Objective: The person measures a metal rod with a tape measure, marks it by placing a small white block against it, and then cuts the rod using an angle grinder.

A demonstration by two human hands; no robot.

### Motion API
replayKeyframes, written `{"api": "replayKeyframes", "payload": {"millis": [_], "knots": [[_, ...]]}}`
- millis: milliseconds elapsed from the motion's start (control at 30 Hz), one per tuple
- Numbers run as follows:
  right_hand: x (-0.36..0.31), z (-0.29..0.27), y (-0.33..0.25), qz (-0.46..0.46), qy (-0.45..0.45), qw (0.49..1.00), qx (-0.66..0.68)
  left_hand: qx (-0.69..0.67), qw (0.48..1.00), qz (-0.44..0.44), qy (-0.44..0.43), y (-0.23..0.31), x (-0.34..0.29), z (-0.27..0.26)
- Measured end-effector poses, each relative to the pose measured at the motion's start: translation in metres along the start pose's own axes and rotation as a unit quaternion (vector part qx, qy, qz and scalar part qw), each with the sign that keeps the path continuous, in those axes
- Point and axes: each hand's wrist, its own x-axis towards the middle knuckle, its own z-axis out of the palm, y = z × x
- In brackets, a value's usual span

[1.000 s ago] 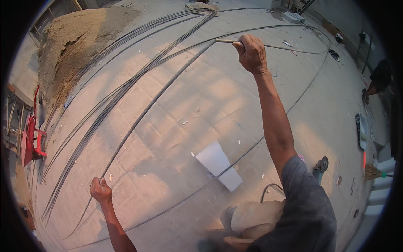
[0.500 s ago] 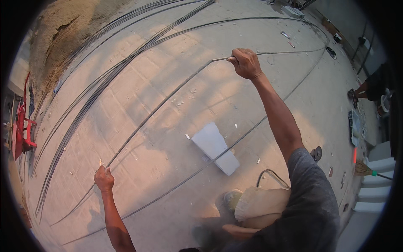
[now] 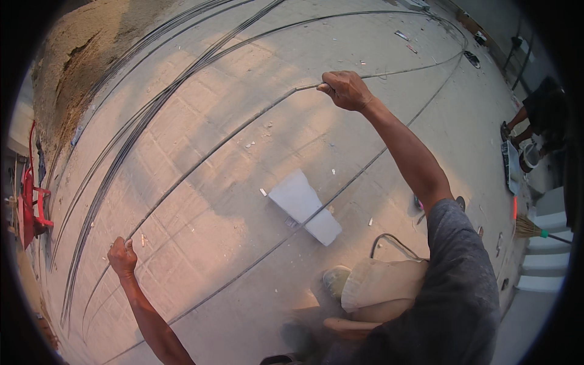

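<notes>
A long, thin steel rod [image 3: 286, 96] stretches between my hands above the floor. My right hand [image 3: 345, 90] is closed around its upper part, just right of a slight bend with a short, lighter section. Farther down to the left, my left hand [image 3: 123, 255] grips the same rod, its thumb sticking up. Past that hand the rod runs on toward the lower left. Beyond my right hand it continues to a far loop at the right. Below, another stretch of rod crosses over a pale, flat block [image 3: 296, 194] on the floor.
Bundled rods [image 3: 164, 97] curve across the floor at left, near a sand heap [image 3: 85, 55]. A red metal object [image 3: 29, 204] stands at the left edge. Another person [image 3: 538, 112] is at right, by a tray [image 3: 510, 164] and broom [image 3: 528, 227]. A dark hose [image 3: 395, 239] lies near a beige-clothed leg.
My left hand has moved left, with the rod still in its grip. My right hand has shifted slightly left and keeps hold. The whole view has drifted a little.
</notes>
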Motion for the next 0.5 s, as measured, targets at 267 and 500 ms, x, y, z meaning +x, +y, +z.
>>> {"api": "replayKeyframes", "payload": {"millis": [267,500], "knots": [[0.015,0.001,0.013,0.002,0.056,0.997,-0.052,-0.046,0.998,-0.042,0.010,0.055,-0.034,0.057],[0.108,-0.058,0.030,0.049,0.283,0.943,-0.166,-0.090,0.979,-0.089,0.159,0.095,0.040,0.023]]}}
